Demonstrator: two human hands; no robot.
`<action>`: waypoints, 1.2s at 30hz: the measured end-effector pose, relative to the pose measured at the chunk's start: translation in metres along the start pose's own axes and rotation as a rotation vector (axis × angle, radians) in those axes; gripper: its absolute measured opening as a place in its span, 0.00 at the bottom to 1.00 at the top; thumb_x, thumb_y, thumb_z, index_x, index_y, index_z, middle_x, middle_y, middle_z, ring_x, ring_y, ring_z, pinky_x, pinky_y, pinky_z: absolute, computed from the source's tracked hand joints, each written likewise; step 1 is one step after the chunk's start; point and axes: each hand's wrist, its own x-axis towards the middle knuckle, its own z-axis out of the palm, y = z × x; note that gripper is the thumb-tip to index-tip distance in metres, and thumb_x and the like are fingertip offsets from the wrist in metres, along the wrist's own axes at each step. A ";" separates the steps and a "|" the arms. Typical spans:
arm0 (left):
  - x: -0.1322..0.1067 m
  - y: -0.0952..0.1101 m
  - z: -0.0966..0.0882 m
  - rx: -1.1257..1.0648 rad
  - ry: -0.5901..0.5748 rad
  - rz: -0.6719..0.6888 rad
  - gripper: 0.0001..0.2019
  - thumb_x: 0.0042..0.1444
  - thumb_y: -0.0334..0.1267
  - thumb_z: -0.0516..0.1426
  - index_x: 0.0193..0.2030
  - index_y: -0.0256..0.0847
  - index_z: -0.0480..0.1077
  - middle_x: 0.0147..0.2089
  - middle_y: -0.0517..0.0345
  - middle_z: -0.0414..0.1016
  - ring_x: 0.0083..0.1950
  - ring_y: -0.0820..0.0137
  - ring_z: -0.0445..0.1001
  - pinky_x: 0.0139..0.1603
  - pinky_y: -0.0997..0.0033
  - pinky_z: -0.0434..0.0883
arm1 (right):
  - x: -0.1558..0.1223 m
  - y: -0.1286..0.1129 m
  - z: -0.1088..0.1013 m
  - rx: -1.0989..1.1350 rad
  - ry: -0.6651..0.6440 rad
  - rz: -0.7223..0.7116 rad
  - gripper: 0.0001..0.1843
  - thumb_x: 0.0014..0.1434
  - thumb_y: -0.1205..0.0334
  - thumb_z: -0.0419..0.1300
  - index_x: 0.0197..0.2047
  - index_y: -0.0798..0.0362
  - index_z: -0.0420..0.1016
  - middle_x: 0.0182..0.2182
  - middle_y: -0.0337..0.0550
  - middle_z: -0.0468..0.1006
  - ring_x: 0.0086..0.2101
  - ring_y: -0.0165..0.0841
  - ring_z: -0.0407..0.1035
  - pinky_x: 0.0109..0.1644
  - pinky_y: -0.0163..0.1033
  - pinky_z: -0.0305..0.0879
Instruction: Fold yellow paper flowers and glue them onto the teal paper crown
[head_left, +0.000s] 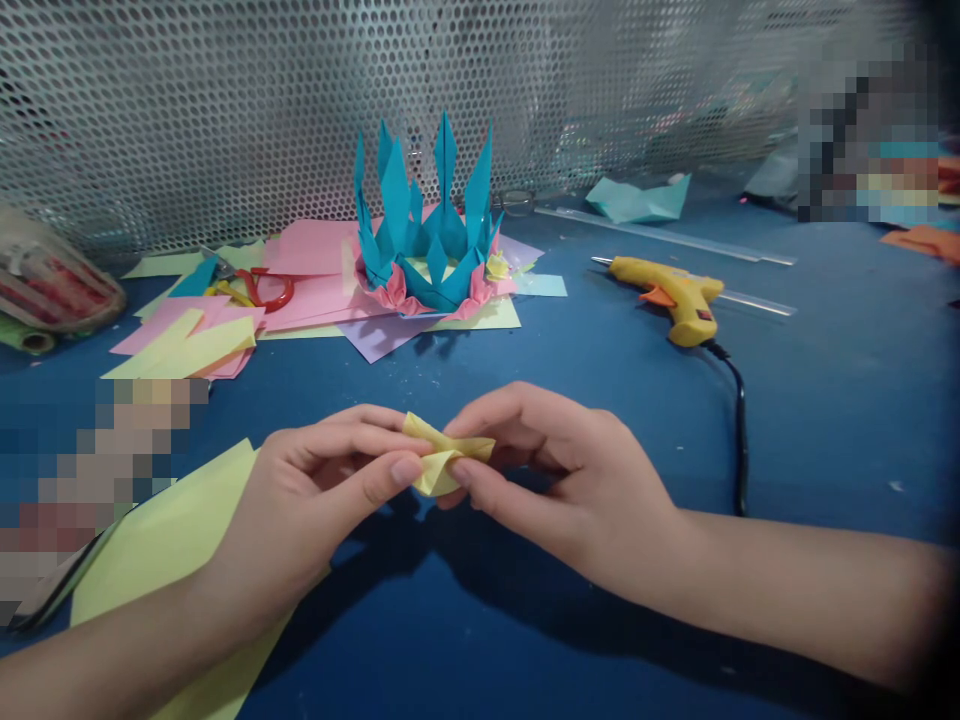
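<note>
A small folded piece of yellow paper [444,458] is pinched between both hands just above the blue table [825,400]. My left hand [315,500] grips its left side with thumb and fingers closed. My right hand [555,470] pinches its right side the same way. A pale yellow-green sheet [165,540] lies under my left forearm.
A blue and pink paper lotus [427,240] stands on loose coloured sheets [315,280] at the back centre. Red-handled scissors [262,288] lie left of it. A yellow glue gun [675,295] with black cord [739,420] lies right. A perforated metal screen [225,100] closes the back.
</note>
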 end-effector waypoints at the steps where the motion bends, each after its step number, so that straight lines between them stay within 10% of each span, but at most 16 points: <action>1: 0.000 0.000 0.000 -0.013 -0.009 -0.011 0.09 0.52 0.32 0.67 0.30 0.55 0.84 0.37 0.67 0.83 0.39 0.77 0.80 0.39 0.90 0.75 | -0.001 0.001 0.000 0.025 -0.003 0.007 0.08 0.63 0.65 0.61 0.45 0.51 0.69 0.29 0.37 0.83 0.30 0.29 0.80 0.36 0.30 0.75; 19: 0.004 0.000 0.001 -0.022 -0.045 -0.087 0.12 0.52 0.26 0.66 0.27 0.51 0.83 0.34 0.68 0.83 0.36 0.78 0.80 0.39 0.87 0.75 | 0.001 0.005 -0.002 -0.076 -0.046 -0.114 0.07 0.67 0.68 0.57 0.45 0.53 0.75 0.35 0.38 0.81 0.31 0.24 0.78 0.35 0.27 0.74; 36: -0.001 -0.001 0.004 0.120 0.006 -0.073 0.06 0.47 0.30 0.69 0.26 0.47 0.83 0.34 0.61 0.82 0.34 0.73 0.81 0.36 0.84 0.77 | 0.003 0.003 -0.001 0.006 -0.052 0.111 0.09 0.63 0.57 0.63 0.35 0.52 0.72 0.26 0.36 0.78 0.26 0.26 0.74 0.29 0.28 0.69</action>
